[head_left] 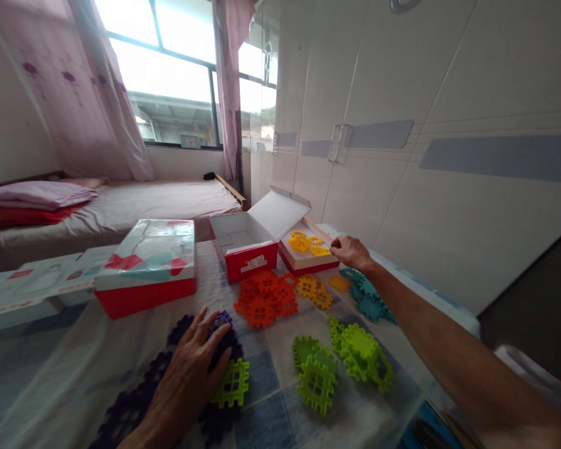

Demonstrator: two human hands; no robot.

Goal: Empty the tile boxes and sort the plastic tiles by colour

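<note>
My left hand (189, 365) lies with its fingers stretched out over dark purple plastic building pieces (156, 374), partly hiding them. A lime green square piece (234, 383) with a window grid sits beside its thumb. At the right edge of a shallow red-and-white box tray (308, 265), my right hand (351, 251) is closed, its fingertips curled together. What they hold, if anything, is hidden. Several yellow pieces (306, 242) lie inside that tray, close to the fingers. Below the right forearm are teal pieces (367, 296), partly covered by it.
Orange-red pieces (264, 296), orange-yellow pieces (314, 290) and green pieces (315, 380) lie in piles on the checked cloth (257, 380). Behind them stands an open red box (250, 265). A closed box (144, 268) and flat white boxes (42, 280) are at left.
</note>
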